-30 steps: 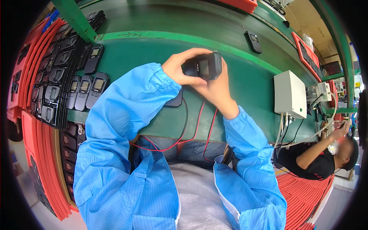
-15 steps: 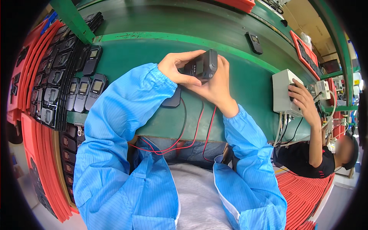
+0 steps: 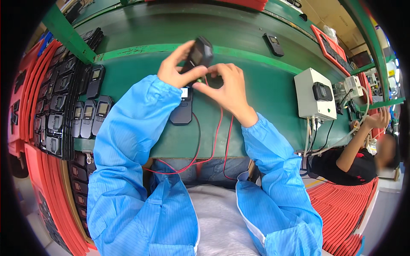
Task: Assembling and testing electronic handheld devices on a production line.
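Note:
My left hand [image 3: 177, 70] grips a black handheld device [image 3: 200, 53] with a small screen, tilted above the green bench. Just right of it, my right hand [image 3: 228, 87] has its thumb and fingers curled together beside the device's lower end. A red wire [image 3: 218, 128] runs up to that hand and seems held in it; the tip is blurred, with a bit of green near the thumb. Below my left wrist a second dark device [image 3: 182, 112] with a lit screen lies on the bench, partly covered. A dark wire [image 3: 198, 132] hangs near it.
Several similar devices [image 3: 102, 109] stand at the left beside stacked black trays [image 3: 55, 119] and red trays [image 3: 47, 183]. A white box [image 3: 305, 96] with a black device on its front sits at right. Beyond it is a co-worker's arm [image 3: 354, 145]. One device [image 3: 273, 45] lies across the green rail.
My right hand has come off the device, and my left hand has moved it leftward and up. The lower device shows more. The co-worker's hand has left the white box.

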`<state>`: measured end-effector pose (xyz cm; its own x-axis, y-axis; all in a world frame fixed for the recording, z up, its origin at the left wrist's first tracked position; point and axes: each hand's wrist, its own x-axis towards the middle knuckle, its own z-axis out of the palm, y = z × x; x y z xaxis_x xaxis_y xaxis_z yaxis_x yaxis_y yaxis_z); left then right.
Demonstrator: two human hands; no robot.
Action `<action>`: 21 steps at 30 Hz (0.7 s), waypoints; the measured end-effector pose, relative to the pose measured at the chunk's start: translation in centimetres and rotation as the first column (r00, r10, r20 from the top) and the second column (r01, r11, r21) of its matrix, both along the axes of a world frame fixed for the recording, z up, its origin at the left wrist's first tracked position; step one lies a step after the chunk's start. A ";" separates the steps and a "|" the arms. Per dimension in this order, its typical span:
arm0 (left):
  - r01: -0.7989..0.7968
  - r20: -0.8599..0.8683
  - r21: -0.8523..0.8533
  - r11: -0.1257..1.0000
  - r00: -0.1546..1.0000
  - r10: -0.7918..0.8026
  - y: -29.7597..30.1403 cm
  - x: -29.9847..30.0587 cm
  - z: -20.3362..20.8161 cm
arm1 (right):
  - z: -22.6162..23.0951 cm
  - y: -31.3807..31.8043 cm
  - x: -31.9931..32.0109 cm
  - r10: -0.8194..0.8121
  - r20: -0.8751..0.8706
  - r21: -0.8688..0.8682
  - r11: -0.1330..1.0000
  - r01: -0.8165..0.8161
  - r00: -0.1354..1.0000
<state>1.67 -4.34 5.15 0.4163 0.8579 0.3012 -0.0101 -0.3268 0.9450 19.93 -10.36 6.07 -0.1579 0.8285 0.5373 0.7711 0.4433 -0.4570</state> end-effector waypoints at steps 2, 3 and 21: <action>-0.256 -0.048 0.041 0.966 0.965 0.257 1.8 -0.9 -0.9 | 0.1 0.1 0.1 -0.026 -0.017 -0.047 0.999 0.025 1.000; -0.377 -0.066 0.066 0.924 0.922 0.381 2.7 -1.4 -1.3 | 0.1 0.2 0.2 -0.031 -0.045 -0.031 0.999 0.030 0.999; -0.150 -0.865 -0.147 0.978 0.500 -0.053 3.7 -6.4 3.3 | -1.9 1.2 1.1 0.019 -0.110 0.025 1.000 -0.016 0.994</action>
